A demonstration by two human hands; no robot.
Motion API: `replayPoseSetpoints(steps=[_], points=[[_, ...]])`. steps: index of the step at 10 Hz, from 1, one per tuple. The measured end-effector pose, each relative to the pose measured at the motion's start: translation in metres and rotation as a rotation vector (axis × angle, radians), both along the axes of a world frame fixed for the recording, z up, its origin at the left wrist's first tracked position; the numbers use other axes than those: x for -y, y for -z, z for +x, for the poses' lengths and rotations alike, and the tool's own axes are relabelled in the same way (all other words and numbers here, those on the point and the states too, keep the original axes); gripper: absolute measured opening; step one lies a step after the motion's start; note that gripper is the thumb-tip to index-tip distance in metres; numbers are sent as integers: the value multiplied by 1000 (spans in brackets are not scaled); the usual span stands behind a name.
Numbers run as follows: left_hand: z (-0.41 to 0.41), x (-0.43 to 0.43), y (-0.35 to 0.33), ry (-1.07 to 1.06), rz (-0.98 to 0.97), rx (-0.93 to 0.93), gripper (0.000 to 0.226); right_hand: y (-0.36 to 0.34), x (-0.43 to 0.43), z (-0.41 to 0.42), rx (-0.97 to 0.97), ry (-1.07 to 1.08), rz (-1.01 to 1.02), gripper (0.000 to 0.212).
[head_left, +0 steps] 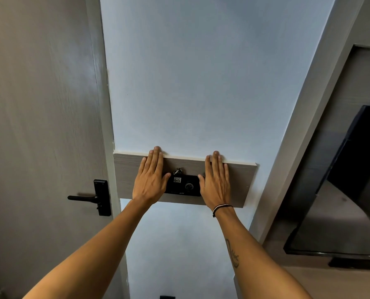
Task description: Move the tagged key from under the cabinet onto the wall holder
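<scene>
A grey wooden panel [242, 180] is fixed across the pale blue wall. At its middle sits the black wall holder [183, 187]. The tagged key [177, 177] hangs at the holder's top edge, with a metal ring above and a small white-labelled tag below. My left hand [150, 176] lies flat on the panel to the holder's left, fingers pointing up, thumb touching the holder's edge. My right hand [216, 181] lies flat to the holder's right in the same way. Neither hand holds anything.
A grey door [39, 126] with a black lever handle [93, 197] stands on the left. On the right, past a grey frame [298, 130], a black wall-mounted screen [352, 190] hangs. A black socket [167, 297] sits low on the wall.
</scene>
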State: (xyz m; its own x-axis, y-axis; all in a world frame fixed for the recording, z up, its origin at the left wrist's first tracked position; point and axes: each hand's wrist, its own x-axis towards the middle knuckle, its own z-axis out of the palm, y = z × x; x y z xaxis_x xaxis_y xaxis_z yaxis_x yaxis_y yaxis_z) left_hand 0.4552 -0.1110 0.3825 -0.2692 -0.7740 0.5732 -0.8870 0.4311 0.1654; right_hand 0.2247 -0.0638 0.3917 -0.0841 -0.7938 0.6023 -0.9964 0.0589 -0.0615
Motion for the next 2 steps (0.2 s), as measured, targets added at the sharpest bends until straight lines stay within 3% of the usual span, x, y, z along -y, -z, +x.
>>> replayPoseSetpoints(steps=[2], points=[[-2, 1, -2, -26, -63, 0, 82, 0, -2, -2, -15, -6, -84, 80]])
